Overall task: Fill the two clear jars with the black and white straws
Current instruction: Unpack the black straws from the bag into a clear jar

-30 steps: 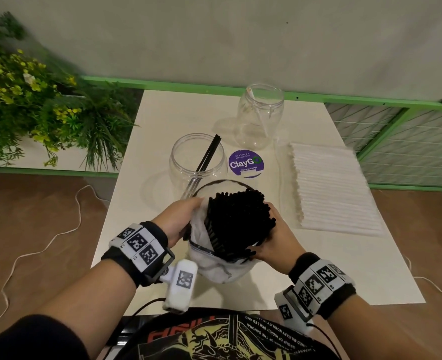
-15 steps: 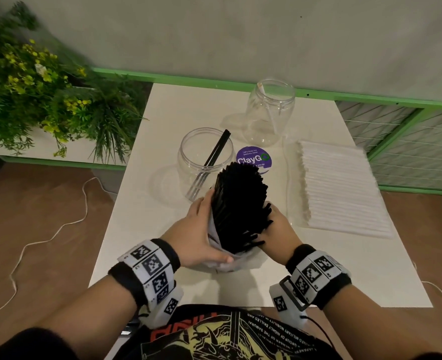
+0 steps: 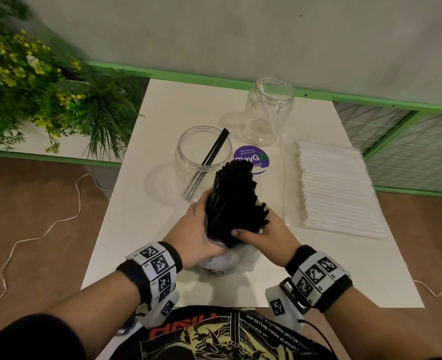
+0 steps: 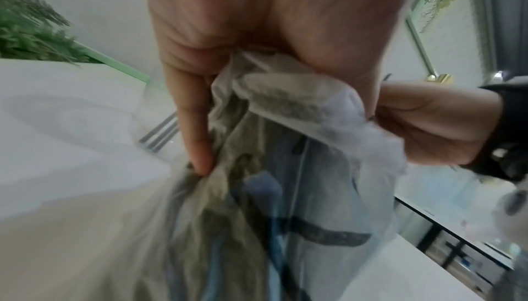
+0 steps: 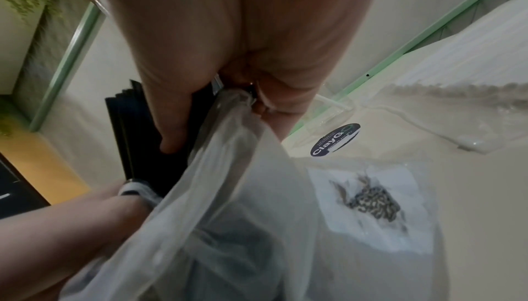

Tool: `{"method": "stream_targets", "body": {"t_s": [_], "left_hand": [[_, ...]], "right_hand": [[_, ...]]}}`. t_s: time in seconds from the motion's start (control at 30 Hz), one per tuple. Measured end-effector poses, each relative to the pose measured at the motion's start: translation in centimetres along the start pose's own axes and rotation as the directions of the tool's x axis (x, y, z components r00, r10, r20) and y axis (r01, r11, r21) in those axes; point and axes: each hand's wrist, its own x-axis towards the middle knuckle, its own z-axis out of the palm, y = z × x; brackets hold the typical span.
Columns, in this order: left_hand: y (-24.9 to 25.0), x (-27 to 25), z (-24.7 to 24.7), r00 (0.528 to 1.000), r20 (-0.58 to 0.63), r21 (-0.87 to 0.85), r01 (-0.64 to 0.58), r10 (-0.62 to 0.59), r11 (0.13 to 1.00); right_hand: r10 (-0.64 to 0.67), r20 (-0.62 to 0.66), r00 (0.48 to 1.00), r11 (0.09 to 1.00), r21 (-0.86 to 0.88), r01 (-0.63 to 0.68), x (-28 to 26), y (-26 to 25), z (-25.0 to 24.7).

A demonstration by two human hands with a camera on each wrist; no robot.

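Observation:
A thick bundle of black straws [image 3: 234,198] stands tilted away from me, its lower end in a crumpled clear plastic bag [image 3: 227,262]. My left hand [image 3: 197,229] grips the bundle and bag from the left; the bag [image 4: 285,159] bunches under its fingers. My right hand [image 3: 260,233] grips them from the right, thumb across the black straws [image 5: 143,138]. The near clear jar [image 3: 204,162] holds a few black straws. The far clear jar [image 3: 270,110] holds one white straw. White straws [image 3: 336,196] lie in a flat pack at right.
A round purple sticker [image 3: 252,158] lies on the white table [image 3: 141,229] between the jars. Green plants [image 3: 40,84] stand at the left, a green rail [image 3: 214,79] runs behind, and a wire fence [image 3: 409,152] is at the right. A white cord [image 3: 45,229] trails on the floor.
The bundle has been tipped from pointing at me to leaning away toward the near jar, more of it out of the bag. The left hand slid up around it and the right thumb crossed over it.

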Motion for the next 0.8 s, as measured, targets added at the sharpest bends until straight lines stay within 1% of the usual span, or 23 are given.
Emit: {"method": "stream_targets", "body": {"t_s": [0.07,0.13,0.2,0.27,0.33,0.4,0.43,0.5,0.57,0.67,0.73,0.8], "left_hand": [[-0.4,0.3,-0.6,0.999,-0.020,-0.116,-0.030,0.028,0.993],[-0.7,0.2,-1.2,0.999,-0.035,-0.155,-0.022,0.017,0.988],[-0.8,0.0,-1.6,0.997,-0.082,-0.211,-0.029,0.012,0.977],[-0.8,-0.4,-1.8,0.991,-0.132,-0.307,-0.067,0.027,0.949],[-1.3,-0.8,-2.1,0.987,-0.157,-0.430,-0.085,0.018,0.899],[-2.6,-1.2,-2.8,0.992,-0.128,-0.524,-0.051,-0.020,0.850],[-3.2,-1.4,-3.2,0.995,-0.088,-0.544,-0.010,-0.046,0.839],[-4.3,-1.9,-3.9,0.994,0.015,-0.506,0.100,-0.107,0.857],[-4.5,-2.5,-4.6,0.982,0.096,-0.464,0.190,-0.164,0.865],[-4.4,-3.0,-5.2,0.974,0.157,-0.475,0.218,-0.161,0.853],[-4.4,-3.3,-5.2,0.977,0.142,-0.486,0.207,-0.157,0.849],[-4.6,-3.3,-4.8,0.981,0.107,-0.484,0.193,-0.161,0.854]], "right_hand": [[0.024,0.007,1.000,0.999,-0.023,-0.024,0.0,0.3,-0.3],[0.017,0.031,0.999,1.000,-0.008,-0.017,0.1,0.0,-0.5],[-0.004,0.068,0.998,0.999,0.048,0.001,0.3,-0.6,-0.5],[-0.059,0.097,0.994,0.992,0.121,0.047,0.7,-1.0,-0.5],[-0.086,0.135,0.987,0.991,0.117,0.070,1.1,-0.9,-0.1],[-0.068,0.161,0.985,0.997,0.055,0.060,1.6,-0.5,0.5],[-0.058,0.168,0.984,0.998,0.020,0.055,1.9,-0.3,0.9],[-0.043,0.175,0.984,0.994,-0.089,0.060,2.4,0.1,1.8],[-0.010,0.175,0.984,0.979,-0.199,0.046,2.8,0.1,2.5],[-0.005,0.166,0.986,0.969,-0.241,0.045,3.2,-0.1,3.2],[-0.023,0.162,0.987,0.969,-0.239,0.062,3.3,-0.2,3.4],[-0.044,0.187,0.981,0.971,-0.222,0.086,3.6,-0.4,3.7]]}}
